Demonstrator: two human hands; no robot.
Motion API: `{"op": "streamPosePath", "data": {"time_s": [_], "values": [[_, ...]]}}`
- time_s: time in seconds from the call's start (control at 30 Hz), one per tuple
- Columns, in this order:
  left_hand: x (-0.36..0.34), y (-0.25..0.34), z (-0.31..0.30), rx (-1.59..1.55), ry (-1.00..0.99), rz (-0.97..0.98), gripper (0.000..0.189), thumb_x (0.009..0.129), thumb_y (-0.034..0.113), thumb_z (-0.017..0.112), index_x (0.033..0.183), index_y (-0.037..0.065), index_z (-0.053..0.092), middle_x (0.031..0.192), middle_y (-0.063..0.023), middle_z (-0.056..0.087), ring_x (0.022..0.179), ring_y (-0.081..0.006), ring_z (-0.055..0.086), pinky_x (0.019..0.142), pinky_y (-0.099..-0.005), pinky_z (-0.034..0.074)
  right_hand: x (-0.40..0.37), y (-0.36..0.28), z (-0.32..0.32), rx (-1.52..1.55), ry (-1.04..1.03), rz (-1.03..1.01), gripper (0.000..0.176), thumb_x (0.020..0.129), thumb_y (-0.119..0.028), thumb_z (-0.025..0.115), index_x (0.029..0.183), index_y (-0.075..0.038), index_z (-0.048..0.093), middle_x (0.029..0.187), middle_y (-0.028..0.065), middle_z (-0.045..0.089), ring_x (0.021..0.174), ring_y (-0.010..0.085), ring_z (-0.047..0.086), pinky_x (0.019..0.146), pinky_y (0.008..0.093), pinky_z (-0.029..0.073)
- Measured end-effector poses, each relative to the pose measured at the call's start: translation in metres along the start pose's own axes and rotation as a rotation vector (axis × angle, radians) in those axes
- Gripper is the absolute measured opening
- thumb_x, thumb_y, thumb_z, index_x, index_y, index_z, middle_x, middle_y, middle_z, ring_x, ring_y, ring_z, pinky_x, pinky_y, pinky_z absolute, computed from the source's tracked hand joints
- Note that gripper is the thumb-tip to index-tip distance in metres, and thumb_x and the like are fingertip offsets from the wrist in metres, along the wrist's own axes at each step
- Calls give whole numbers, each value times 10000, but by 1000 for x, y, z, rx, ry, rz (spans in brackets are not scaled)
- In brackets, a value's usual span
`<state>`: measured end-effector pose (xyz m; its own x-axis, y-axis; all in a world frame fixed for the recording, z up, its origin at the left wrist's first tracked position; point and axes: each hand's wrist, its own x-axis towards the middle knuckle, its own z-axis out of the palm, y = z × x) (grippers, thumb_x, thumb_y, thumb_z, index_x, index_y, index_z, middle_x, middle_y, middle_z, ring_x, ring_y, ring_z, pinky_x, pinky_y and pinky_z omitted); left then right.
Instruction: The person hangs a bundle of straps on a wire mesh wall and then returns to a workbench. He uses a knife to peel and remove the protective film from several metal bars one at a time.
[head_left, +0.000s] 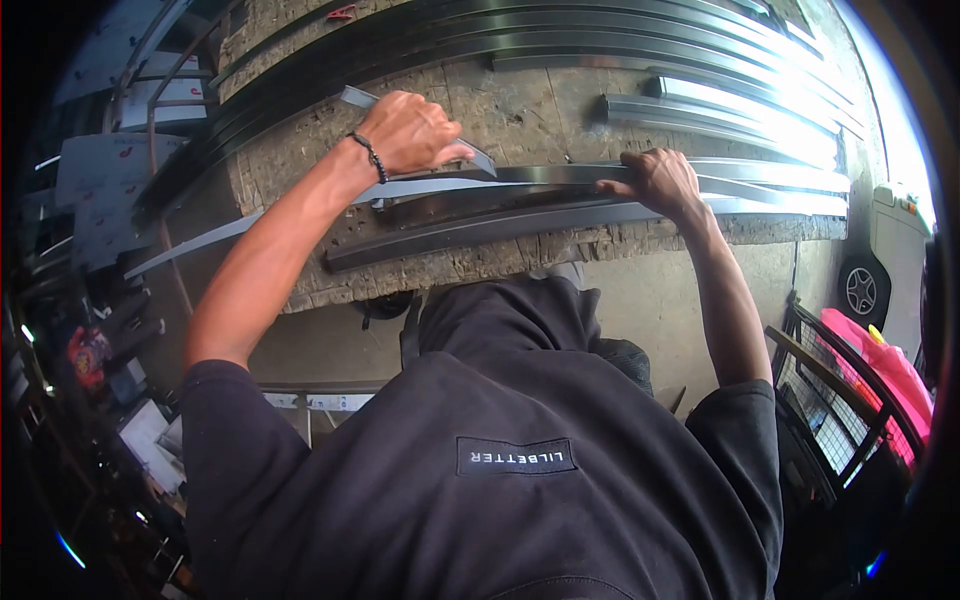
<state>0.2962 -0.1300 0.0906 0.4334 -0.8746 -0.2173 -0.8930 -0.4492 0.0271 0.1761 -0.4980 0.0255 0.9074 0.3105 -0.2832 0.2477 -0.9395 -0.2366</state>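
My left hand, with a dark beaded bracelet at its wrist, is closed around a short flat metal piece. The piece juts out at both sides of the fist, and its near end meets a long metal strip on the workbench. Farther right, my right hand grips that strip, thumb on the near side and fingers over the far side. A pale, thin strip runs left from under my left forearm past the bench end. Just nearer to me lies a dark metal bar.
Long metal profiles cover the far side of the worn wooden workbench. Shorter bars lie at the right. A small red clamp-like item sits at the back. Beyond the right edge are a pink item and a black mesh frame.
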Motion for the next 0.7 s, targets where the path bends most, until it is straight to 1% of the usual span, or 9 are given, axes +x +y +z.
{"op": "streamPosePath", "data": {"time_s": [0.03,0.07,0.23,0.43,0.5,0.53,0.6,0.63,0.7], "values": [[1,0,0,13,-25,21,523,959,566,573,746,104,695,623,-65,665,606,-254,690,572,-397,552,1,-1,0,0,4,-3,763,818,-839,561,675,-92,616,537,57,588,487,208,604,492,391,472],[2,2,2,-16,-49,14,528,955,572,573,757,101,701,619,-74,663,611,-268,691,583,-401,553,1,0,1,1,13,-4,767,814,-842,561,677,-90,618,538,59,588,488,210,604,492,392,471],[0,7,7,-4,-17,35,537,957,574,568,755,93,693,630,-92,667,633,-285,696,591,-409,554,-1,4,6,13,48,-9,774,807,-846,565,683,-84,621,541,68,588,490,226,607,495,400,470],[6,10,3,-25,34,26,543,947,587,573,737,97,677,621,-83,658,621,-267,691,567,-400,545,0,4,6,16,58,-31,775,811,-846,558,673,-86,614,540,64,583,489,223,599,492,393,467],[16,12,-2,-72,56,11,591,949,607,546,676,100,679,604,-105,656,631,-285,704,575,-401,559,0,5,8,6,46,-24,784,813,-853,546,670,-85,614,531,63,573,486,221,592,490,393,466],[22,14,-3,-73,57,14,591,949,607,546,676,100,679,604,-105,656,631,-285,704,575,-401,559,0,7,8,6,45,-21,784,813,-853,546,670,-85,614,531,63,573,486,221,592,490,393,466],[36,14,-4,-29,35,97,547,942,587,585,684,108,636,560,-61,608,554,-244,662,501,-371,521,1,6,7,0,36,-31,785,818,-853,537,674,-85,614,523,61,563,480,217,584,489,393,467],[42,14,-4,-29,34,101,547,942,587,585,684,108,636,560,-61,608,554,-244,662,501,-371,521,0,5,7,1,36,-27,785,818,-853,537,674,-85,614,523,61,563,480,217,584,489,393,467],[53,14,-4,-38,105,176,553,942,593,580,674,112,628,553,-61,605,543,-249,657,487,-370,514,0,5,7,1,95,-49,785,813,-858,533,679,-89,619,521,65,562,482,223,588,490,393,471]]}}
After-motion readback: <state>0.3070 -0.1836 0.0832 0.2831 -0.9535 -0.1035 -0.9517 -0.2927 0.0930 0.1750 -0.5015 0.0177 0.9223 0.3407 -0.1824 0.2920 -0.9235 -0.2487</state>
